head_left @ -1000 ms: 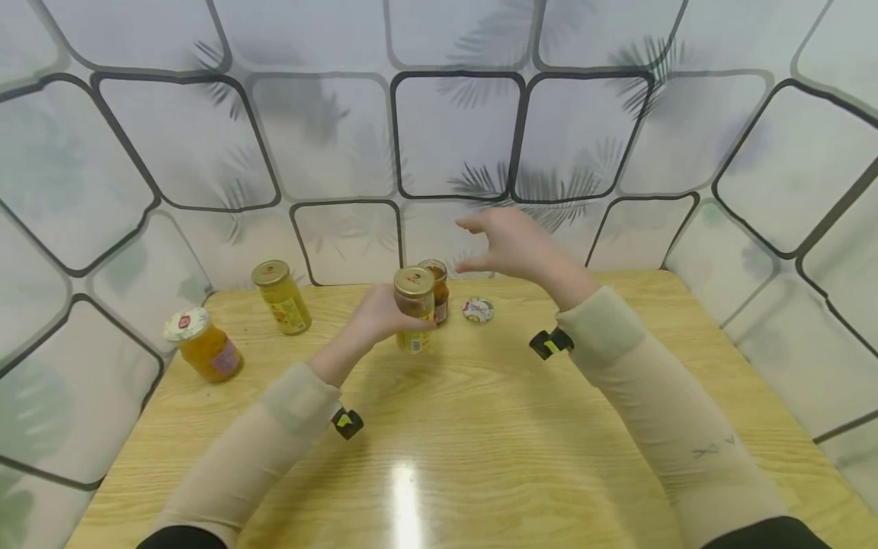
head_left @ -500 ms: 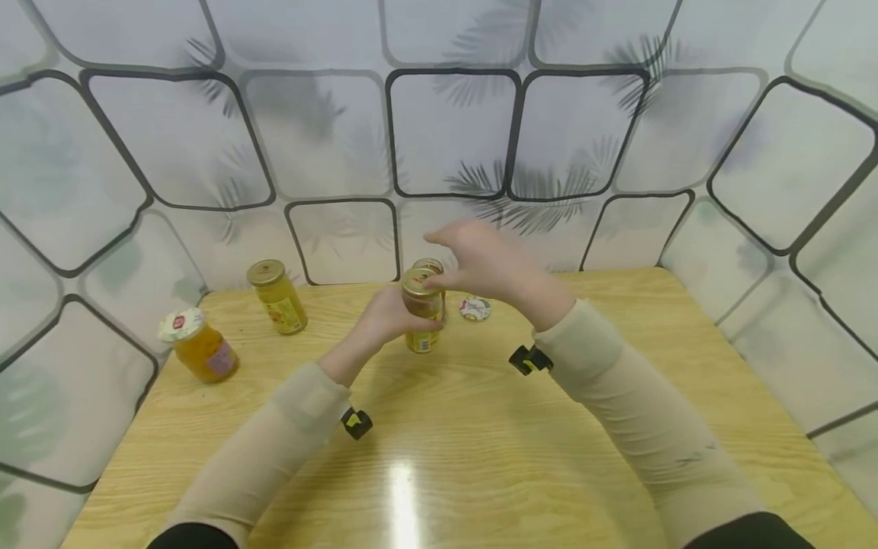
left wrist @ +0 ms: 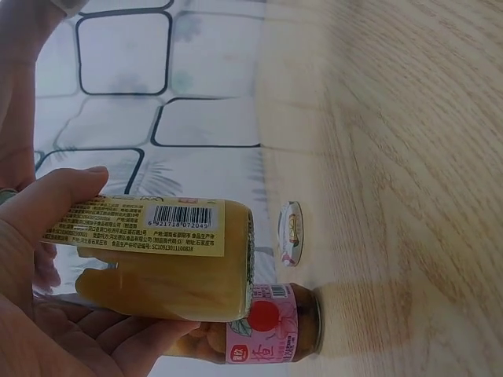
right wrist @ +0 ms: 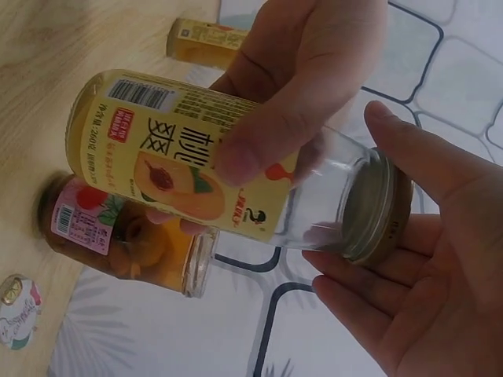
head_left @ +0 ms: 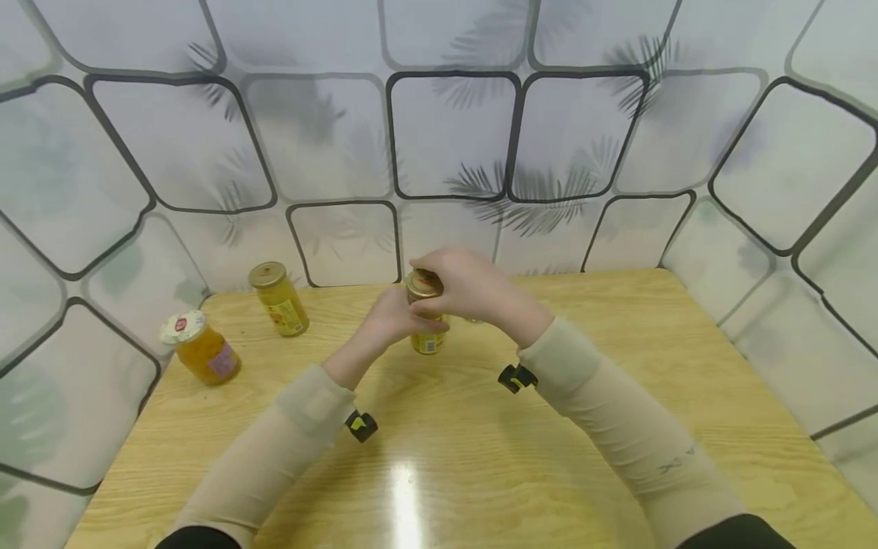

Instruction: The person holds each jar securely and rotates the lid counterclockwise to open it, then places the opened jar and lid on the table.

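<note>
A glass jar (right wrist: 189,169) with a yellow peach label is gripped round its body by my left hand (head_left: 391,316). It appears held just off the table in the left wrist view. My right hand (head_left: 469,290) holds the jar's gold lid (right wrist: 389,208), thumb on one side of the rim and fingers on the other. The lid sits on the jar's mouth. Close behind stands a jar of fruit with a pink label (right wrist: 126,236), its mouth uncovered; the hands hide it in the head view. A loose patterned lid (left wrist: 290,233) lies beside that jar.
Two more jars stand on the left of the wooden table (head_left: 453,427): a yellow one with a gold lid (head_left: 280,299) and an orange one with a white patterned lid (head_left: 200,347). A patterned white backdrop (head_left: 453,137) borders the table's back and sides.
My right hand has come down and left from above the loose lid onto the gold lid. My left hand has shifted slightly right with the yellow-labelled jar.
</note>
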Tool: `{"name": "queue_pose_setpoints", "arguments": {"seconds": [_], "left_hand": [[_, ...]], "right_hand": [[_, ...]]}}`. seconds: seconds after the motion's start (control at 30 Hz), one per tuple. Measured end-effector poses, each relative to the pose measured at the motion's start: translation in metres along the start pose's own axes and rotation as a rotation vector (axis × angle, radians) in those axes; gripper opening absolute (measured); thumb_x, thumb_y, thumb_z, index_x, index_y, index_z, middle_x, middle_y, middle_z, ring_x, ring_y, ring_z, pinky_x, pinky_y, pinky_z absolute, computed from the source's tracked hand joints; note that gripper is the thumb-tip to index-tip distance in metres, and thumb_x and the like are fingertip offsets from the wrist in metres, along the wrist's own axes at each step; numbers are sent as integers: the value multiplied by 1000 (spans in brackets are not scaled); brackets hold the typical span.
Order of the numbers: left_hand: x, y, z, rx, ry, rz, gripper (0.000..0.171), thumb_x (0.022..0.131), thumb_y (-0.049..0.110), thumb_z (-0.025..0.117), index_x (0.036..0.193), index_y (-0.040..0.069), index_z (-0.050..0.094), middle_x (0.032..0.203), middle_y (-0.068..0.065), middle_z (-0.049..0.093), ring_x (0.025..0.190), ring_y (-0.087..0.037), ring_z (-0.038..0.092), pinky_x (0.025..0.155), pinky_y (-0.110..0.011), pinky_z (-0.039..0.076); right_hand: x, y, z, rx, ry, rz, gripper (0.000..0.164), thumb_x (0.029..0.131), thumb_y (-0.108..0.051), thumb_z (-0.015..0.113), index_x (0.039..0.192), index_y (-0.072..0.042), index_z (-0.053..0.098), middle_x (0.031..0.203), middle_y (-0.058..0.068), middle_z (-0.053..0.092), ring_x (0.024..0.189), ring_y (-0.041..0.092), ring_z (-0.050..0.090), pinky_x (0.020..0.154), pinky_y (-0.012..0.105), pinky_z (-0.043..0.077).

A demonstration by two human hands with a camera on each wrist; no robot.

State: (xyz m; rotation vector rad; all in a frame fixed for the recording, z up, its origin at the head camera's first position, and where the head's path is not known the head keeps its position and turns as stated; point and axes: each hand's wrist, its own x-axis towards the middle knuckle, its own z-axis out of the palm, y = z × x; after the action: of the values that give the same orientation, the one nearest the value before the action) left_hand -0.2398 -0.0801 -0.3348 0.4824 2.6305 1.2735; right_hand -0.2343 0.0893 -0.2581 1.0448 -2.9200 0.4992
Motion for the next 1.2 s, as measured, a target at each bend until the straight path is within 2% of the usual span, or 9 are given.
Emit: {"name": "queue_pose_setpoints", "arguments": {"seconds": [0.1,0.23,0.5,0.77,0.93,1.2], "left_hand": [[-1,0,1,-15,10,8,53,84,21,89,130,4,70,126,-18,76,113,-36,73,98,-49,61],[-3,-1,2,-34,16,17,52,84,19,89,131,3,70,126,-18,76,113,-36,73,99,-49,61],[-5,-3,6,16,58,31,43,85,22,90,120,3,74,115,-17,79,103,-32,75,92,-45,62],[-1,-7,13,85,78,67,36,81,24,92,107,5,76,96,-13,81,84,-23,75,80,-38,62],[-1,-6,15,102,70,70,35,79,25,93,103,6,75,91,-11,80,77,-19,71,76,-35,60],[-2,-5,16,126,41,49,34,80,27,92,101,8,74,87,-7,78,73,-16,68,71,-31,58]], "right_hand": [[-1,2,4,33,17,8,73,93,-40,84,151,-4,58,140,11,71,121,26,69,102,41,57],[-2,5,7,86,32,-4,74,92,-40,84,151,-5,57,141,12,70,124,27,69,104,42,58],[-6,14,13,197,58,2,70,92,-38,84,151,-9,59,144,10,69,128,28,68,110,45,55],[-11,24,22,365,109,27,64,89,-29,88,147,-16,65,142,8,71,127,28,70,109,47,56],[-13,28,27,457,112,39,64,86,-25,90,145,-13,66,144,9,70,129,30,69,110,45,56],[-15,32,30,497,121,26,56,86,-20,90,137,-9,71,133,13,75,121,30,73,103,46,59]]}}
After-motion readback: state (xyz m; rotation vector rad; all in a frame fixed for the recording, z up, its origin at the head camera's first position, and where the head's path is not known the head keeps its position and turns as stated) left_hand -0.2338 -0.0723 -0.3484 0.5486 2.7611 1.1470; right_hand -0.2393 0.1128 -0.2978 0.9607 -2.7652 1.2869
